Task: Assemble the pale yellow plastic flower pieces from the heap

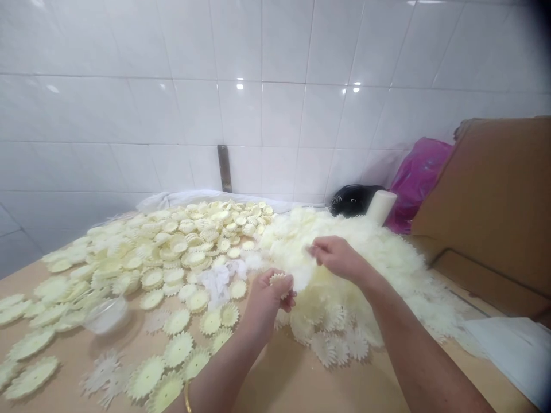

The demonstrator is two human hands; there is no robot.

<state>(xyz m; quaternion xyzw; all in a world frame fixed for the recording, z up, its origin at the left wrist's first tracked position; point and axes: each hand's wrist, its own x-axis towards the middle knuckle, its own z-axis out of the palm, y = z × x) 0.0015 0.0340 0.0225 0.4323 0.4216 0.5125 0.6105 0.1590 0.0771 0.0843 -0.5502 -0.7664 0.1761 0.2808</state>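
My left hand (272, 295) is closed, its thumb pressed on a small pale yellow disc with a toothed rim (278, 278). To its right, my right hand (340, 256) has its fingers pinched together above the heap of thin whitish flower-shaped pieces (387, 269). Whatever is in that pinch blends into the pale heap behind it, so I cannot make it out. Left of my hands, many thicker toothed yellow discs (178, 349) lie on the tan table (275, 381), some with a small centre hole. Farther back they form a piled mound (189, 229).
A small clear bowl (105, 315) stands among the discs at left. Behind the white heap are a cream cylinder (381, 207), a black bag (353, 199) and a magenta plastic bag (419, 172). A large cardboard box (495, 212) borders the right side. White tiled wall (284, 115) rises behind.
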